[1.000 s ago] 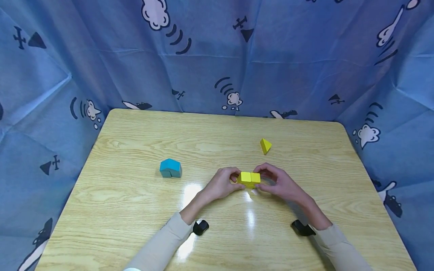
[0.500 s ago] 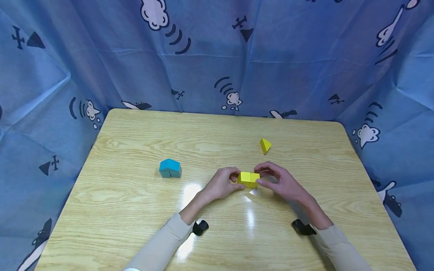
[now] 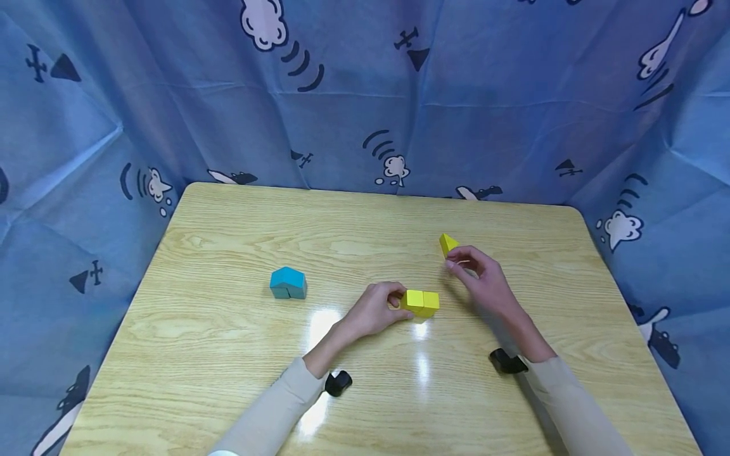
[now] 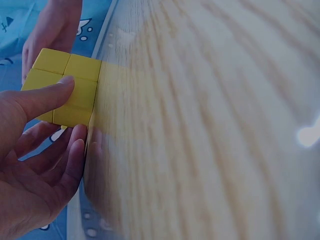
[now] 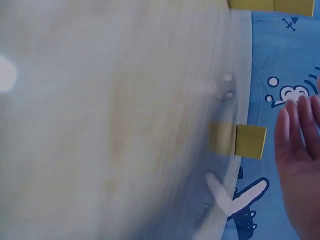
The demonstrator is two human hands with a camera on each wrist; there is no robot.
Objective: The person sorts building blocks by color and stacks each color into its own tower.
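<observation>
Several yellow cube blocks (image 3: 422, 303) stand pressed together on the table, two wide and two high in the left wrist view. My left hand (image 3: 373, 309) grips their left side. In the left wrist view its thumb lies across the face of the yellow blocks (image 4: 75, 95), with the other fingers behind and below. Farther back, my right hand (image 3: 485, 278) is beside a yellow triangular block (image 3: 447, 243), partly covering it. The right wrist view has that triangular block (image 5: 251, 141) apart from the fingers of my right hand (image 5: 302, 155), which are loosely extended and hold nothing.
A blue house-shaped stack of blocks (image 3: 288, 283) stands on the left of the wooden table (image 3: 228, 367). Blue patterned cloth (image 3: 342, 95) hangs behind the table and along both sides.
My right hand has left the right side of the yellow cube blocks and moved back toward the triangular block. My left hand stays on the cubes, which have hardly moved.
</observation>
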